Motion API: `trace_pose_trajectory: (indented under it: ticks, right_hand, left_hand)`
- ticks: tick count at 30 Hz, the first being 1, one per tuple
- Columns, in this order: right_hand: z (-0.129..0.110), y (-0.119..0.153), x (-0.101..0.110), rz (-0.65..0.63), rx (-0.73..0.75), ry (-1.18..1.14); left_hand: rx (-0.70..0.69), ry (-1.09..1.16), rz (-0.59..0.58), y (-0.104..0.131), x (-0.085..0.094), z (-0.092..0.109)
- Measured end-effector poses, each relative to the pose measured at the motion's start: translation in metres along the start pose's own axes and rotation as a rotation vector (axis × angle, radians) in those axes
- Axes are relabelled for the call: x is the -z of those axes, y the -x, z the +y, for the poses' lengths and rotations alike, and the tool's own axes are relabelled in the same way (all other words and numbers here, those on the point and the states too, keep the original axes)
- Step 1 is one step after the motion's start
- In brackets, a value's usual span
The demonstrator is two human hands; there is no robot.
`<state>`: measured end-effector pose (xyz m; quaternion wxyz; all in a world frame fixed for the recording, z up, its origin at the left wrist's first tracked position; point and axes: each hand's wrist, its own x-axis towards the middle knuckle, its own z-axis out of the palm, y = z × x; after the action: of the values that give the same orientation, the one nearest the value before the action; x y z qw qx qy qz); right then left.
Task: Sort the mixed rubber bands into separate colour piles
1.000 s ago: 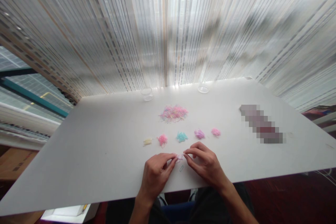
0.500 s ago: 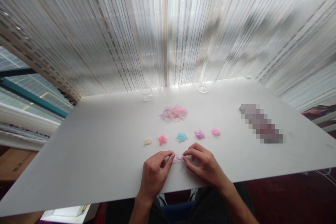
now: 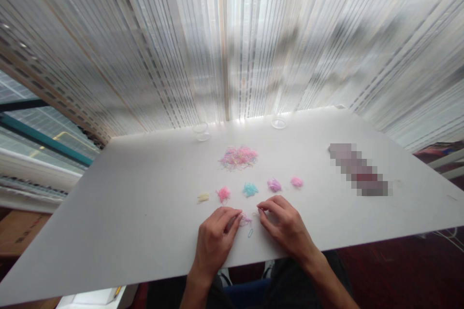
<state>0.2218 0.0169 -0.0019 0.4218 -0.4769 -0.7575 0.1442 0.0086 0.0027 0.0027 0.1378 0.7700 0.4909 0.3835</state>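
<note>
My left hand (image 3: 216,232) pinches a few small pink-purple rubber bands (image 3: 247,220) between thumb and fingertips, low over the table. Close by, my right hand (image 3: 286,223) is closed in a pinch on a pale yellowish rubber band (image 3: 254,214), thin and hard to make out. A single blue rubber band (image 3: 250,233) lies between the hands, nearer the front edge. Sorted by colour, small heaps form a row beyond my fingers: yellow (image 3: 203,197), bright pink (image 3: 224,193), turquoise (image 3: 250,189), purple (image 3: 274,184) and light pink (image 3: 297,181).
A larger mixed heap of rubber bands (image 3: 239,157) sits farther back on the white table (image 3: 108,212). Two clear round containers (image 3: 202,132) (image 3: 279,123) stand along the far edge by the striped curtain (image 3: 232,48). A pixelated object (image 3: 358,170) lies at right.
My right hand has drawn slightly right, away from my left, with the pale band parted from the pink-purple ones. My left hand has barely moved.
</note>
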Motion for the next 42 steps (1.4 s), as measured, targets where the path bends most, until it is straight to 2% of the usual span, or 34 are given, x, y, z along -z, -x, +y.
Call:
trace_pose_trajectory:
  ticks: [7, 14, 20, 26, 42]
  right_hand:
    - [-0.002, 0.009, 0.009, -0.137, 0.005, 0.092]
    - [0.002, 0.004, -0.004, -0.151, 0.039, 0.070]
    - [0.001, 0.001, 0.001, -0.100, 0.033, -0.062]
    - [-0.005, 0.002, -0.002, -0.171, 0.130, -0.169]
    - [-0.005, 0.001, -0.001, -0.139, 0.117, -0.247]
  left_hand:
    - [0.004, -0.016, -0.004, 0.001, -0.001, -0.002]
    - [-0.010, -0.016, 0.030, 0.002, -0.003, -0.002]
    - [-0.036, 0.070, 0.001, 0.001, -0.001, -0.001]
    - [-0.096, 0.200, -0.031, 0.002, 0.000, -0.002]
    - [-0.107, 0.222, -0.042, 0.004, -0.001, -0.004]
